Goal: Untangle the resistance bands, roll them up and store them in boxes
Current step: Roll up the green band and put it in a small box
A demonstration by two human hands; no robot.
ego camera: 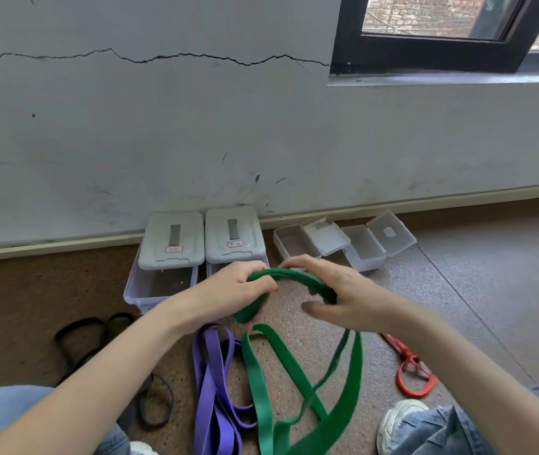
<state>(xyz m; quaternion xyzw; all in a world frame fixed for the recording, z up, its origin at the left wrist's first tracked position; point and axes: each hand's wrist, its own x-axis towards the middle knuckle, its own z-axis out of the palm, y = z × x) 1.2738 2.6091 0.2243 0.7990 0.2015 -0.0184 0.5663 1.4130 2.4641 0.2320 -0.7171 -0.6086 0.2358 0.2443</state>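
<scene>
A wide green resistance band [297,382] loops from the floor up into both hands. My left hand [238,287] grips a rolled or folded end of it. My right hand [337,290] holds the band just to the right, fingers curled over its top edge. A purple band [212,382] lies on the floor below my left hand, beside the green one. A black band [91,336] lies at the left and a thin red band [409,366] at the right.
Two clear boxes [160,287] with grey lids [173,238] propped on them stand against the wall. Two small open boxes [294,241] sit to their right. My knees in jeans and a white shoe [399,418] frame the bottom of the view.
</scene>
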